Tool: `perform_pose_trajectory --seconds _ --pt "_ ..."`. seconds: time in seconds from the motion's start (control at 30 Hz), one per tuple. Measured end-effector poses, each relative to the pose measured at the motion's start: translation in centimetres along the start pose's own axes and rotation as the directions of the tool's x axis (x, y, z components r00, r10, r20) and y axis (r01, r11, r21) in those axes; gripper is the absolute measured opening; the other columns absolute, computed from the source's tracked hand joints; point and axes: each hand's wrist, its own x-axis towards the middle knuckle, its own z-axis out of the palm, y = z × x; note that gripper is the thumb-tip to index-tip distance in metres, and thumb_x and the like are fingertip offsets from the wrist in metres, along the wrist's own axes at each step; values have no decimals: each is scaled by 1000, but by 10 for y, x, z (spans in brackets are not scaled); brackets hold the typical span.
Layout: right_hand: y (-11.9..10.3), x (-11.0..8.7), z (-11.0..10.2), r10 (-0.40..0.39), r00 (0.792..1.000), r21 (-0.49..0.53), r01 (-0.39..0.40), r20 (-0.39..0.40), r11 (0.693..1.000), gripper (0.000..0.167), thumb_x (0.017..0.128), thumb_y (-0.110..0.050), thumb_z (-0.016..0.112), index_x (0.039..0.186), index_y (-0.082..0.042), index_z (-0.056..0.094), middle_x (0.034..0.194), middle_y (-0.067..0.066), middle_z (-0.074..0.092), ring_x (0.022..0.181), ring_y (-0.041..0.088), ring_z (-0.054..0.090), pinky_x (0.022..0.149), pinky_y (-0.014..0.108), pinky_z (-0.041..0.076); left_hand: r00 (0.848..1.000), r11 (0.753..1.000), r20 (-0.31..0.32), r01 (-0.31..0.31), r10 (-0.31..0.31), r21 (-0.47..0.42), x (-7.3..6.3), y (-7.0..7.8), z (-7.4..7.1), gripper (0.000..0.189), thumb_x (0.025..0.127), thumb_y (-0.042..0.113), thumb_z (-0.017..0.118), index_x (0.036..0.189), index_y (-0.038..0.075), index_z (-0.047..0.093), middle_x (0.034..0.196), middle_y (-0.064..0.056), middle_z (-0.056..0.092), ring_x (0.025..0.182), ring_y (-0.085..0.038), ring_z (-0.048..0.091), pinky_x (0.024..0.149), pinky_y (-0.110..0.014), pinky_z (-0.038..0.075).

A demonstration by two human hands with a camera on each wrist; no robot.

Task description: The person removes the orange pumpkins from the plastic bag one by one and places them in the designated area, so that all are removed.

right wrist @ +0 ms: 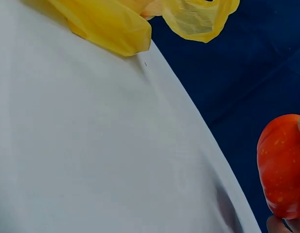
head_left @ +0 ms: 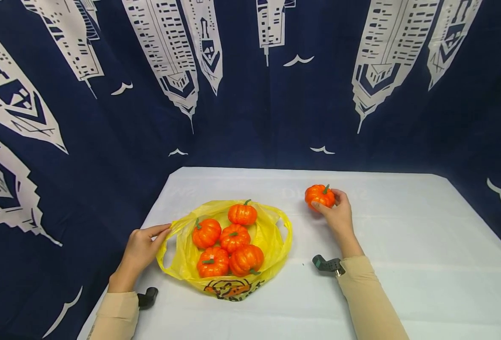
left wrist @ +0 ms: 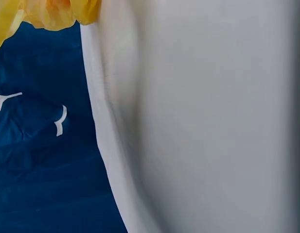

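A yellow plastic bag (head_left: 271,257) lies open on the table, with several small orange pumpkins (head_left: 234,237) with green stems inside it. My left hand (head_left: 141,248) pinches the bag's left handle between fingertips and thumb. To the right of the bag, my right hand (head_left: 339,219) grips another orange pumpkin (head_left: 318,195) between thumb and fingers, seemingly just above the table, over its shadow. The right wrist view shows this pumpkin (right wrist: 282,167) at its right edge, with fingertips around it. Part of the yellow bag (left wrist: 47,12) appears at the top of the left wrist view; the left hand is nearly out of that view.
A white cloth covers the table (head_left: 403,236). Behind it and at the left hangs a dark blue curtain (head_left: 271,118) with white building and bird prints. Dark printed lettering and a drawing mark the bag's front. Dark wrist devices (head_left: 326,263) sit at both sleeves.
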Motion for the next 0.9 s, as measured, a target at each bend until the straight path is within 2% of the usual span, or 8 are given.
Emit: perform_pose_trajectory --seconds 0.17,0.43,0.63,0.9 --pt "5 1 2 38 999 17 -38 7 999 76 89 -12 75 151 -1 32 159 21 33 148 40 31 122 52 32 1000 1000 -5 -6 6 1 -1 0 0 18 78 -4 80 97 -1 79 90 -15 78 81 -29 76 77 2 47" --pt "11 2 6 73 996 -28 -71 53 997 79 88 -13 76 152 -3 31 160 21 32 146 41 35 121 51 34 1000 1000 -9 -16 16 -4 -1 -1 1 19 77 -5 81 96 -1 79 90 -15 78 80 -29 76 76 0 49" --pt "15 3 6 68 996 -44 -66 53 997 78 89 -11 75 153 -3 31 161 22 30 148 42 32 122 52 30 1000 1000 -2 -8 8 -8 -1 1 -1 19 78 -5 80 96 -2 79 90 -15 78 81 -29 76 76 -1 49" --pt "21 4 6 41 994 -56 -36 100 998 76 90 -8 73 153 -3 31 162 23 30 149 41 30 124 52 27 1000 1000 -5 -3 3 -9 0 1 -2 19 78 -5 80 96 -1 79 90 -15 78 81 -30 76 76 2 47"
